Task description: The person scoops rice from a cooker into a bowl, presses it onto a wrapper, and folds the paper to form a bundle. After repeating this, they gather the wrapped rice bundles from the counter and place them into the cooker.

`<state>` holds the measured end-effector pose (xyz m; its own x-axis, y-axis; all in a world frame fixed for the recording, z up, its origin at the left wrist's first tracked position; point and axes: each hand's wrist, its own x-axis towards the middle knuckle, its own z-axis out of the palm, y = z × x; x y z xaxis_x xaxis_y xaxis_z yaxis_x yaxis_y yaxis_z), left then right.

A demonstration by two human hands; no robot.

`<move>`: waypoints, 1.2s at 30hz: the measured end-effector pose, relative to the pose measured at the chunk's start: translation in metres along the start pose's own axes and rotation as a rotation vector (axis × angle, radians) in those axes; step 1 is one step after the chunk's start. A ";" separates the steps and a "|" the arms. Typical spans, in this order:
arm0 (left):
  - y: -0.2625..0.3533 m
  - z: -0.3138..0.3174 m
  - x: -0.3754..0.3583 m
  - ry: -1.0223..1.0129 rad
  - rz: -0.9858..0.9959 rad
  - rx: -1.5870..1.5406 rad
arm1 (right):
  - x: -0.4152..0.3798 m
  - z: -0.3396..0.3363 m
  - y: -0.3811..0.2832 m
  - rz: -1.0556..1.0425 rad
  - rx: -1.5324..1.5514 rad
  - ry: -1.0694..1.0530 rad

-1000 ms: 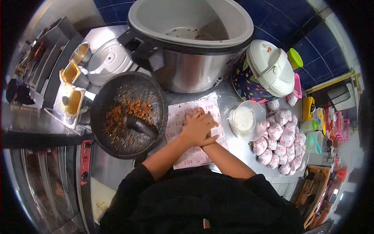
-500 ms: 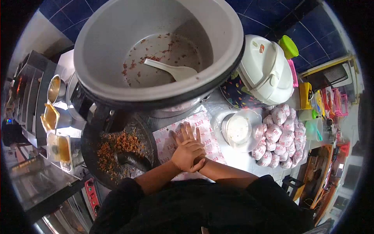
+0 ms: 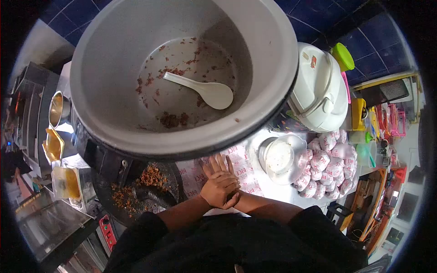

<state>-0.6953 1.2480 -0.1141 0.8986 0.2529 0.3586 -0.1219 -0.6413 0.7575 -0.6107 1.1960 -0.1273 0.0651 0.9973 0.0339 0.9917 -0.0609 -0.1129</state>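
My right hand [image 3: 219, 164] lies palm down on printed paper wrappers [image 3: 252, 175], its fingers stretched out and apart. Across its back rests my left hand [image 3: 221, 189], fingers and thumb wrapped round it near the wrist. The paper is white with pink-red lettering; the big pot's rim and my hands cover part of it. To the left is a dark stone mortar [image 3: 175, 175] with crumbly orange-brown food [image 3: 152, 177] and a dark pestle. Right of the paper stands a clear bowl [image 3: 298, 166] with a whitish container [image 3: 278, 157].
A large grey pot [image 3: 273, 59] looms in front, holding a white rice paddle [image 3: 216, 94] and reddish scraps. Several paper-wrapped bundles [image 3: 334, 164] are piled at the right, below a white-lidded rice cooker [image 3: 318, 86]. Metal and yellowish containers [image 3: 68, 182] stand at the left.
The view has shifted, so the pot looks larger and its rim covers more of the paper. My left hand stays over my right, both nearly in the same place.
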 end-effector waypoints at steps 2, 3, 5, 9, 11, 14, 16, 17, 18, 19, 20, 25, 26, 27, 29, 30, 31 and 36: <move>0.002 0.001 -0.001 0.002 0.013 0.037 | 0.002 0.002 0.002 -0.005 -0.006 0.036; 0.003 0.000 -0.003 -0.018 0.014 0.053 | 0.000 0.003 0.002 -0.004 -0.004 0.054; 0.006 0.001 -0.002 -0.024 0.020 0.089 | -0.002 0.005 0.000 -0.010 0.003 0.101; 0.020 -0.004 -0.008 -0.008 0.037 0.112 | -0.013 0.013 -0.007 -0.005 0.069 0.236; 0.039 -0.008 -0.017 0.320 0.017 0.325 | -0.011 0.018 -0.002 -0.065 0.290 0.340; 0.070 0.006 -0.083 0.529 -0.092 0.335 | 0.002 0.003 0.025 -0.071 0.770 0.332; 0.087 0.033 -0.144 0.562 -0.285 0.235 | -0.015 -0.015 0.030 0.021 0.933 0.291; 0.093 0.051 -0.172 0.564 -0.390 0.170 | -0.026 -0.024 0.032 -0.093 0.741 0.194; 0.107 0.062 -0.183 0.566 -0.394 0.181 | -0.035 -0.028 0.031 -0.202 0.543 0.103; 0.119 0.072 -0.189 0.600 -0.634 -0.036 | -0.044 -0.027 0.026 -0.210 0.545 0.109; 0.126 0.079 -0.190 0.626 -0.868 -0.265 | -0.055 -0.023 0.023 -0.228 0.442 0.060; 0.104 0.078 -0.164 0.426 -0.611 0.089 | -0.062 -0.022 0.018 -0.203 0.389 -0.012; 0.103 0.077 -0.155 0.286 -0.535 0.185 | -0.064 -0.024 0.016 -0.215 0.391 -0.012; 0.101 0.080 -0.150 0.291 -0.538 0.192 | -0.065 -0.028 0.016 -0.227 0.374 0.015; 0.097 0.085 -0.142 0.208 -0.441 0.337 | -0.069 -0.034 0.017 -0.240 0.357 0.045; 0.095 0.086 -0.141 0.210 -0.442 0.340 | -0.071 -0.037 0.018 -0.225 0.389 0.073; 0.097 0.083 -0.137 0.171 -0.424 0.370 | -0.073 -0.042 0.018 -0.207 0.423 0.099; 0.096 0.095 -0.128 0.135 -0.420 0.407 | -0.073 -0.083 0.034 -0.051 0.647 0.227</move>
<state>-0.7823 1.0855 -0.1389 0.7702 0.6174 0.1600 0.4272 -0.6856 0.5894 -0.5727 1.1174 -0.0516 0.1123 0.9606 0.2543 0.7330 0.0927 -0.6739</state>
